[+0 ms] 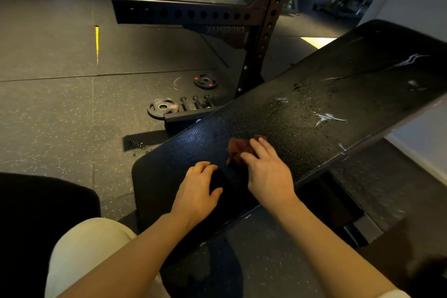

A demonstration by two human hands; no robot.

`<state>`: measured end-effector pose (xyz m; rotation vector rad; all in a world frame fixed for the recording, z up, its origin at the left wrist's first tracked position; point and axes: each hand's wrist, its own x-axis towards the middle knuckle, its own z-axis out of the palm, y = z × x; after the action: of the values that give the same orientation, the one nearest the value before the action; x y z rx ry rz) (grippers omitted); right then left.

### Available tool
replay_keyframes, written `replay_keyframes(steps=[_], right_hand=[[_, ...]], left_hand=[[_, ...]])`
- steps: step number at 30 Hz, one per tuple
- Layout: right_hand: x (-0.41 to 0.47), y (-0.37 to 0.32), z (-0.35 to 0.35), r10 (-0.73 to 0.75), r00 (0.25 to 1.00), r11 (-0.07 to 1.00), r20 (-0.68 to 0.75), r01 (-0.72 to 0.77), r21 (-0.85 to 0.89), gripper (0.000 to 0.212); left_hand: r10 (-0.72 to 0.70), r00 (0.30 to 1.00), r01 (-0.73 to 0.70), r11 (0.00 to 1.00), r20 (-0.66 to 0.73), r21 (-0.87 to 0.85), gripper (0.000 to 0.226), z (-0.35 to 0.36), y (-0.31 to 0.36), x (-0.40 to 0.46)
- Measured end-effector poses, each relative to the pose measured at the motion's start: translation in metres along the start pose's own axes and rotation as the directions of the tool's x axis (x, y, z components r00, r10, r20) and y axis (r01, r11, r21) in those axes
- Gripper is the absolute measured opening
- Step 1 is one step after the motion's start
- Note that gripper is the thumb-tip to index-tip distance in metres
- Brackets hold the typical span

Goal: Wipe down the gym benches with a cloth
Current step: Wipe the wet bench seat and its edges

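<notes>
The right hand (268, 172), its grip spread, presses the reddish-brown cloth (238, 149) flat on the gym bench pad's (314, 75) near end, likely to wipe the droplets (298, 97) farther along. The left hand (196, 189) steadies beside it, grip curled; I cannot tell whether it holds anything.

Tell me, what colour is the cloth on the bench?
Reddish-brown cloth, best seen in the head view, partly under the right hand.
</notes>
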<state>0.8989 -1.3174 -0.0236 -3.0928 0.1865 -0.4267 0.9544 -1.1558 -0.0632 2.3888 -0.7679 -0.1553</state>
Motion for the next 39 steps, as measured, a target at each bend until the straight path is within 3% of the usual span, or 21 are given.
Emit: replay_keyframes(steps=[4,6,8,10,12,14,15,16,18,20,21,25,28,31,36,38,39], right_hand=[[-0.028,0.013,-0.012,-0.167,0.98,0.982,0.107,0.175,-0.065,0.051],[-0.023,0.04,-0.031,-0.081,0.997,0.99,0.01,0.081,-0.112,0.049],[-0.017,0.077,-0.056,0.118,0.987,0.981,-0.106,-0.132,-0.14,0.047],[-0.018,0.094,-0.069,0.209,0.972,0.962,-0.108,-0.224,-0.156,0.051],[-0.029,0.093,-0.06,0.07,0.997,0.961,-0.029,-0.075,-0.267,0.053],[-0.042,0.089,-0.052,-0.117,0.985,0.946,0.13,0.15,-0.287,0.059],[-0.043,0.095,-0.055,-0.152,0.976,0.934,0.156,0.193,-0.3,0.061],[-0.039,0.106,-0.064,-0.137,0.981,0.928,0.135,0.175,-0.33,0.063],[-0.027,0.132,-0.085,0.033,0.999,0.93,0.006,-0.029,-0.368,0.065],[-0.018,0.137,-0.102,0.23,0.972,0.937,-0.052,-0.235,-0.259,0.064],[-0.016,0.13,-0.098,0.223,0.973,0.945,-0.051,-0.229,-0.232,0.064],[-0.032,0.096,-0.075,-0.079,0.973,0.97,0.218,0.126,-0.209,0.069],[-0.01,0.13,-0.087,0.042,0.995,0.953,0.088,-0.013,-0.303,0.064],[0.006,0.135,-0.095,0.222,0.974,0.945,-0.043,-0.226,-0.238,0.051],[-0.014,0.094,-0.07,-0.05,0.977,0.969,0.208,0.099,-0.227,0.046],[0.002,0.116,-0.084,0.003,0.993,0.95,0.115,0.034,-0.311,0.044],[0.013,0.129,-0.092,0.106,0.992,0.946,0.066,-0.08,-0.314,0.043]], left_hand=[[0.126,0.992,-0.127,0.992,-0.028,-0.019,0.055,0.003,0.032,0.013],[0.182,0.983,-0.182,0.983,-0.019,0.012,0.053,0.001,0.038,0.018],[0.242,0.97,-0.241,0.97,-0.024,0.016,0.053,0.0,0.053,0.029],[0.288,0.957,-0.288,0.957,-0.033,-0.005,0.054,0.002,0.072,0.04],[0.325,0.945,-0.326,0.945,-0.032,-0.013,0.056,0.004,0.093,0.047],[0.362,0.932,-0.362,0.932,-0.03,-0.019,0.059,0.009,0.108,0.051],[0.378,0.925,-0.379,0.925,-0.021,-0.022,0.059,0.011,0.113,0.052],[0.398,0.917,-0.398,0.917,-0.011,-0.018,0.06,0.012,0.116,0.054],[0.432,0.902,-0.432,0.902,0.009,-0.003,0.061,0.013,0.12,0.06],[0.439,0.898,-0.439,0.899,0.02,0.002,0.064,0.012,0.122,0.067],[0.432,0.901,-0.433,0.901,0.025,0.009,0.065,0.012,0.124,0.071],[0.387,0.922,-0.388,0.921,0.031,0.034,0.07,0.009,0.125,0.085],[0.366,0.928,-0.371,0.926,0.07,0.071,0.077,0.002,0.12,0.094],[0.342,0.935,-0.351,0.93,0.096,0.106,0.082,-0.003,0.117,0.103],[0.313,0.943,-0.328,0.934,0.116,0.141,0.082,0.0,0.115,0.107],[0.325,0.939,-0.341,0.927,0.116,0.158,0.083,0.0,0.111,0.106],[0.33,0.936,-0.346,0.923,0.119,0.166,0.084,-0.001,0.109,0.106]])
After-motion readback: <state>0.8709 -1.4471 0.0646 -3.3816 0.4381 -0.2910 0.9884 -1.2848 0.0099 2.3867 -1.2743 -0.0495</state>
